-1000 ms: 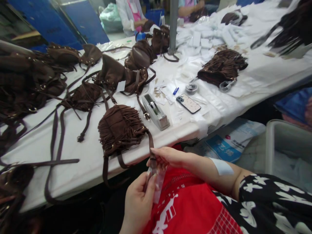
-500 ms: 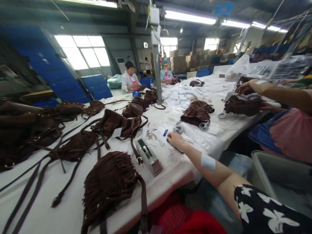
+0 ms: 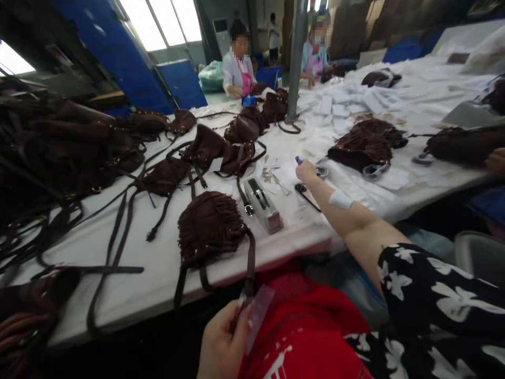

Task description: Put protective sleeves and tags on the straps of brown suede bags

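Note:
My left hand [image 3: 224, 337] is closed on the strap [image 3: 250, 263] of a dark brown fringed bag [image 3: 211, 226], below the table's front edge. A clear plastic strip [image 3: 261, 316] sticks out beside its fingers. Stretched out over the table, my right hand [image 3: 306, 171] is closed on a small blue object [image 3: 299, 160], of which only the end shows; its kind is unclear. Just below that hand lies a black-handled tool [image 3: 305, 196], perhaps scissors. A grey tape dispenser [image 3: 263, 205] stands right of the fringed bag.
Brown bags and straps [image 3: 205, 145] spread over the left of the white table [image 3: 158, 279]. Another fringed bag [image 3: 365, 145] lies right of centre. White packets [image 3: 339, 108] are heaped behind, near a metal post [image 3: 295, 63]. Co-workers [image 3: 239, 68] sit across the table.
My right hand has picked up the small blue object from the table, uncovering the black-handled tool. My left hand has come into view holding the strap. The view has turned down.

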`<state>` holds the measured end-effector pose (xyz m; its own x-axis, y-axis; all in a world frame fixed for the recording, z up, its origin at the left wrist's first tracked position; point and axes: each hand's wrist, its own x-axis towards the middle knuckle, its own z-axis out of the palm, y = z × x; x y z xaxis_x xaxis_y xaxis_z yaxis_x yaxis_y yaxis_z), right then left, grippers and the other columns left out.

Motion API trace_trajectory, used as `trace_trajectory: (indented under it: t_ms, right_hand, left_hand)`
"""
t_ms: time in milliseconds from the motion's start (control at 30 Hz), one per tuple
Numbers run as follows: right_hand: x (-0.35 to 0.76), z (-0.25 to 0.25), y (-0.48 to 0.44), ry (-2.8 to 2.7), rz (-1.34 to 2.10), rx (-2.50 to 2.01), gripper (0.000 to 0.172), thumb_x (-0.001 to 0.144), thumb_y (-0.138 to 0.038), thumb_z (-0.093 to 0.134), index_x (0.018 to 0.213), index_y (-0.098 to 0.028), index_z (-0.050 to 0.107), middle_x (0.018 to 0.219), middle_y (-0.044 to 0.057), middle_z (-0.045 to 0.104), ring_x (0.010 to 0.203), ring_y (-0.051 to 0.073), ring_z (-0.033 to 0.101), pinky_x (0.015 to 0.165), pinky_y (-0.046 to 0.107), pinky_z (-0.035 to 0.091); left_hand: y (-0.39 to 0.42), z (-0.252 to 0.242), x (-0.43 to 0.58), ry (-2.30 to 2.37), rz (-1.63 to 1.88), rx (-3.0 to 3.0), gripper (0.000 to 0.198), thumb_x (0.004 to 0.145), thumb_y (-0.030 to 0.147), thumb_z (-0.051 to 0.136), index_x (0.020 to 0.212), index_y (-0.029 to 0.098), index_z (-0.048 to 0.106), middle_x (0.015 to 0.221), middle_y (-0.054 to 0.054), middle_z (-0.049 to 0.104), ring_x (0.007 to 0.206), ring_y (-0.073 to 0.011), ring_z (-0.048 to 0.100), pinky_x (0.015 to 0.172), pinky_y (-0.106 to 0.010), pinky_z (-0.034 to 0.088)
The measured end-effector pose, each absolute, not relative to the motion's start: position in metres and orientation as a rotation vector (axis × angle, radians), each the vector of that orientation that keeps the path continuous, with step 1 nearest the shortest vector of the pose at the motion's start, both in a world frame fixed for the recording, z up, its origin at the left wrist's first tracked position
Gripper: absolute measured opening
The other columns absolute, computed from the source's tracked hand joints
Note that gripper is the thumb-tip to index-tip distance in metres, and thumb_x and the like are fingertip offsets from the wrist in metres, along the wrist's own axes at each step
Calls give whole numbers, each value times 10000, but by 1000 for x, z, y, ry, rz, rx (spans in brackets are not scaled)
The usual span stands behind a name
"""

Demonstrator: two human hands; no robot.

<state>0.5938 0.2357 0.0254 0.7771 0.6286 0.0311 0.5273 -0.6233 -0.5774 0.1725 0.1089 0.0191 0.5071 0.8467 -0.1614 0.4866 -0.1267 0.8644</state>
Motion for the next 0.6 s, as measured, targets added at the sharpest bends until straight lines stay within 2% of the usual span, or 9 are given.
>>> trace_trajectory:
  t_ms: [67,133,200,267,333,400,600]
  right_hand:
    - [581,19,219,-869,241,-2288,342,987,-217,295,1222,-58,485,1099,127,592,880,113,579,798,249,424]
    - [549,14,189,-960,334,-2003,306,951,-249,379,1195,-119,508,935,40,613,721,92,544,678,214,418]
    - [503,9,149,-1083,608,-1635,271,904,-340,472,1043,-140,592,728,-13,560,614,96,482,592,209,380]
    - [454,5,110,-1185,923,-1479,374,905,-452,445,823,-140,633,612,-20,493,575,99,440,555,215,337]
    - [413,-1,82,-1203,1130,-1442,505,913,-518,393,612,-148,561,548,-18,451,537,96,401,530,228,304]
    - [386,-10,67,-1153,1215,-1506,555,906,-549,388,522,-160,487,503,-21,412,509,95,371,513,241,274]
    - [365,-28,65,-1035,1208,-1680,577,901,-569,377,509,-161,485,509,-10,418,521,104,372,527,249,266]
  left_hand:
    - [112,22,172,1091,418,1846,273,842,415,554,722,201,674,587,3,617,544,-134,542,549,-203,423]
    - [114,25,172,1059,382,1937,234,853,361,550,737,202,677,639,-8,654,582,-138,572,576,-204,425]
    - [117,27,172,1033,352,2046,197,861,318,542,783,211,688,706,-19,687,634,-148,605,612,-211,431]
    - [118,27,172,1010,333,2165,176,865,291,537,826,221,694,742,-25,703,663,-157,624,633,-221,430]
    - [119,26,173,981,314,2282,164,865,274,538,852,223,693,758,-29,711,669,-164,636,637,-230,423]
    - [119,23,173,943,308,2396,155,865,259,539,866,217,688,771,-35,717,681,-171,649,641,-236,418]
    - [114,16,175,858,310,2667,150,881,243,526,901,201,669,749,-36,708,643,-174,636,621,-263,394]
